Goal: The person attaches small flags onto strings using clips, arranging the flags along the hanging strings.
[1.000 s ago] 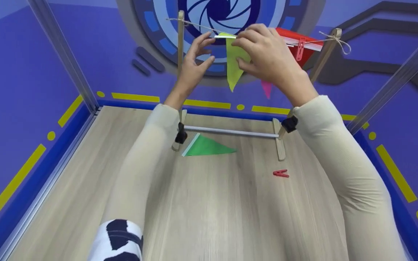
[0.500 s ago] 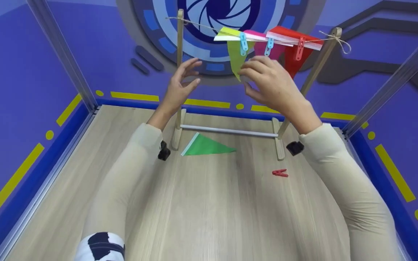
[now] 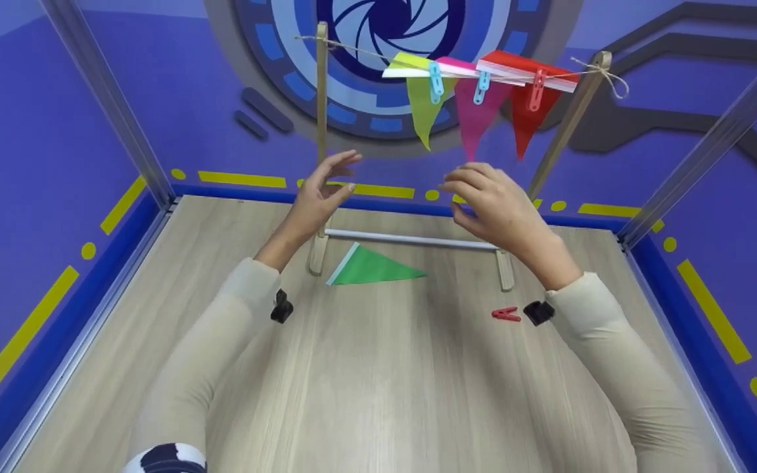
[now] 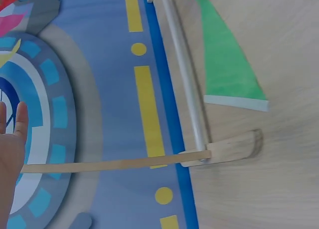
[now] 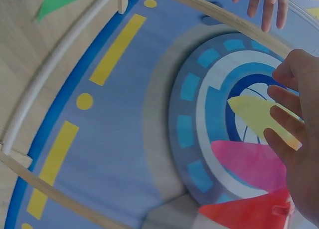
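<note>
Both hands are in the air below the string [image 3: 365, 52] and hold nothing. My left hand [image 3: 318, 190] has its fingers loosely bent, close to the left wooden post [image 3: 322, 98]. My right hand [image 3: 493, 200] hangs under the pennants, its fingers relaxed. From the string hang a yellow pennant [image 3: 423, 108] and a pink pennant [image 3: 477, 112], each with a blue clothespin [image 3: 435, 82], and a red pennant [image 3: 531, 115] with a red clothespin [image 3: 537, 90]. On the table lie a green pennant [image 3: 375, 265] with a white edge and a loose red clothespin [image 3: 506, 314].
The frame has a right wooden post [image 3: 572, 125] and a grey crossbar [image 3: 411, 239] low between its feet. Behind it rises a blue printed wall [image 3: 181, 98]. Metal profiles [image 3: 109, 105] stand at the corners of the wooden table [image 3: 378, 381].
Both hands have come down from the string, away from the yellow pennant. The blue clothespin on that pennant, earlier hidden by the right hand, now shows. The green pennant has stayed put.
</note>
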A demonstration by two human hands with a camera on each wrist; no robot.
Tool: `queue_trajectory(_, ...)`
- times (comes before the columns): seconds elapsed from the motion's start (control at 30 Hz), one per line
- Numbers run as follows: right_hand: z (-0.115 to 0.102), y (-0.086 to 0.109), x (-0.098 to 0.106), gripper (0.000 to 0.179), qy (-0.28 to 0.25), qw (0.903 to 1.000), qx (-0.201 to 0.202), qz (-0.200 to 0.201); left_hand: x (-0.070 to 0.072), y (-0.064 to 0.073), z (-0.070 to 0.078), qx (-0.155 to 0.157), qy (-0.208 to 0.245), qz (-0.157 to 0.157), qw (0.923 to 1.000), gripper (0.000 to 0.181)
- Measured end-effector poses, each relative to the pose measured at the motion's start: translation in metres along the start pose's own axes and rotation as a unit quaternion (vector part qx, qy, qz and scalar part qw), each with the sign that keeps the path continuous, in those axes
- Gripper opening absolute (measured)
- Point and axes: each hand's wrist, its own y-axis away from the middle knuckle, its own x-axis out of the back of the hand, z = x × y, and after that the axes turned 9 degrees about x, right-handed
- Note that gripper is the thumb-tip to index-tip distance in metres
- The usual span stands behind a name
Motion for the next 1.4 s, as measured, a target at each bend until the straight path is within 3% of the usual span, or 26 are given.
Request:
queue_trajectory(0.23, -0.005, 0.03, -0.016, 0.031, -0.027, 0.9991, -0.032, -0.01, -0.002, 0.02, -0.01, 0.027, -0.031, -0.022, 0.9989, 0.044)
queue_trajectory(0.37, -0.008, 0.048, -0.025, 0.032, -0.059, 0.9966, -0.054, -0.018, -0.003, 0.029, -0.023, 0.059, -0.041, -0.022, 0.9972, 0.041)
queue_trajectory(0.6, -0.01, 0.08, -0.047, 0.028, -0.11, 0.9935, -0.021, 0.025, -0.009, 0.05, -0.037, 0.087, -0.053, -0.034, 0.9942, 0.039)
queue_trajectory(0.77, -0.018, 0.105, -0.058, 0.029, -0.129, 0.9911, -0.029, 0.014, -0.011, 0.064, -0.076, 0.098, -0.049, -0.039, 0.9932, 0.038)
queue_trajectory(0.87, -0.022, 0.116, -0.061, 0.031, -0.133, 0.9901, -0.043, 0.001, -0.013, 0.074, -0.101, 0.121, -0.045, -0.039, 0.9908, 0.037)
queue_trajectory(0.97, -0.025, 0.125, -0.064, 0.03, -0.139, 0.9888, -0.054, -0.008, -0.017, 0.086, -0.119, 0.182, -0.044, -0.044, 0.9814, 0.038)
queue_trajectory(1.07, -0.028, 0.134, -0.066, 0.029, -0.143, 0.9878, -0.057, -0.021, -0.022, 0.099, -0.132, 0.262, -0.06, -0.044, 0.9622, 0.04)
queue_trajectory(1.13, -0.029, 0.139, -0.067, 0.028, -0.146, 0.9871, -0.058, -0.028, -0.024, 0.106, -0.137, 0.298, -0.069, -0.042, 0.9512, 0.041)
queue_trajectory(1.2, -0.03, 0.144, -0.069, 0.027, -0.148, 0.9864, -0.063, -0.036, -0.027, 0.11, -0.141, 0.309, -0.078, -0.04, 0.947, 0.041)
queue_trajectory(1.4, -0.033, 0.157, -0.071, 0.027, -0.153, 0.9825, -0.095, -0.05, -0.037, 0.115, -0.135, 0.296, -0.089, -0.06, 0.949, 0.041)
